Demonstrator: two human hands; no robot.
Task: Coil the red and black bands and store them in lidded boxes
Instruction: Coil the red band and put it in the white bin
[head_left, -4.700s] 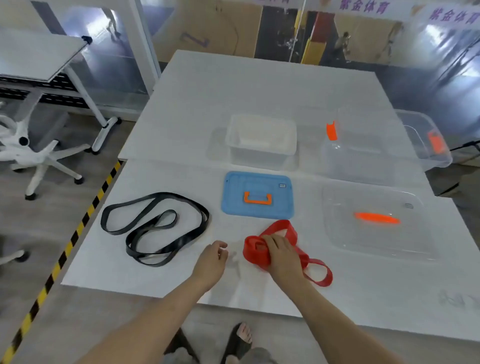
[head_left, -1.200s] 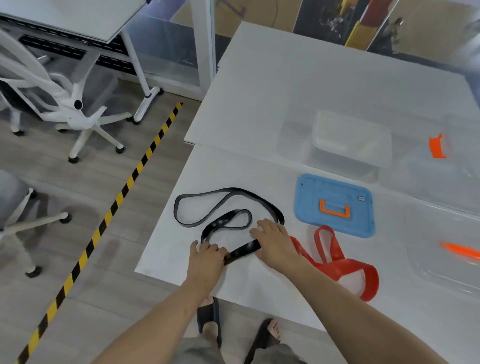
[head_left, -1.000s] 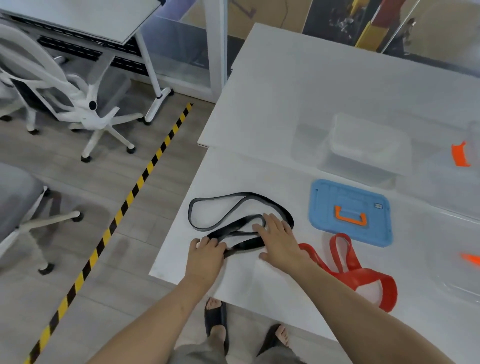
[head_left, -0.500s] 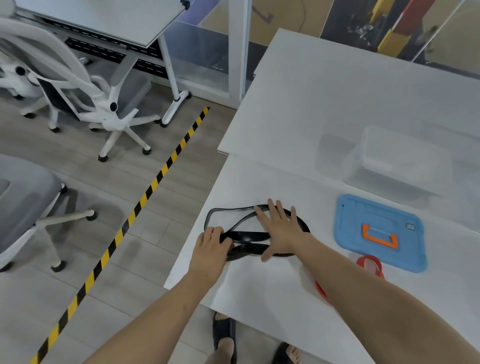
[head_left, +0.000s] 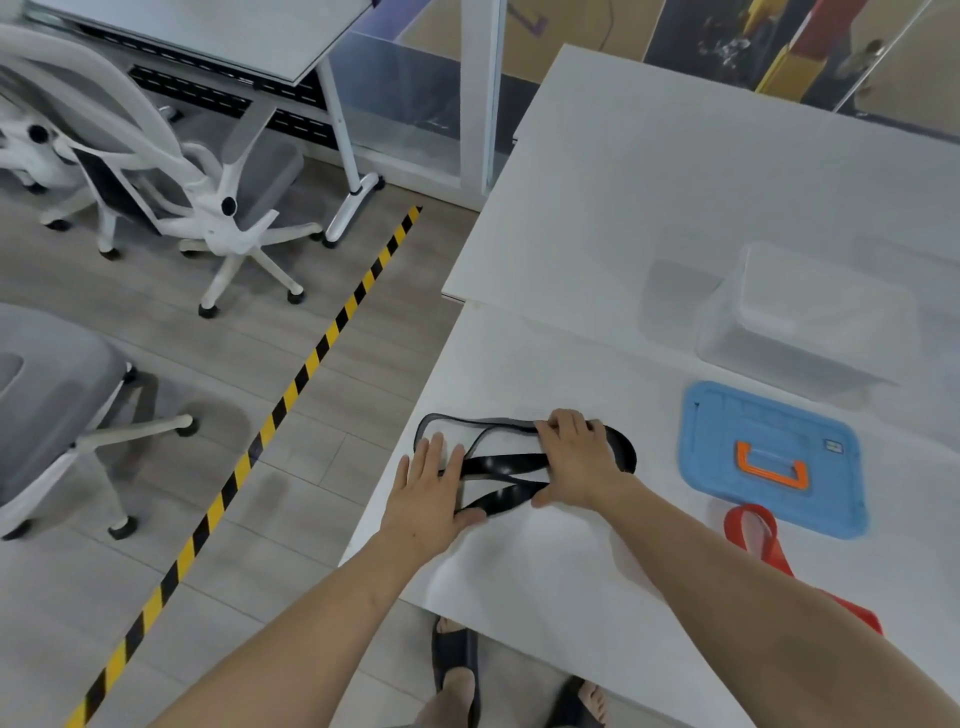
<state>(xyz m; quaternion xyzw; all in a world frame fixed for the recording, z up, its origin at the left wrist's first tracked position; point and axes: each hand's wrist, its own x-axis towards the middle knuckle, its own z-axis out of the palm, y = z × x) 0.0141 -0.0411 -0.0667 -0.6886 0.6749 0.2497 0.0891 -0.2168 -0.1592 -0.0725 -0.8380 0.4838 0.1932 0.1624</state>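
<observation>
so here's my hands, both down on the black band, which lies on the white table a bit left of the blue lid

left hand is flat, fingers straight and close together, palm pressing the end of the band furthest from the blue lid. right hand is on the end nearer the blue lid, fingers curled over the far strand and thumb tucked against the near one, so it's gripping the strands bunched together. between my hands the strands cross over each other, not a neat coil at all

the red band sits just on my side of the blue lid, and my right forearm covers most of it. the lid lies flat, orange handle up. the clear box is beyond the blue lid, open top, can't tell if anything's in it

table edge runs right by my left hand, away from the blue lid, and past it there's floor with striped tape and office chairs. lots of bare table beyond my hands
</observation>
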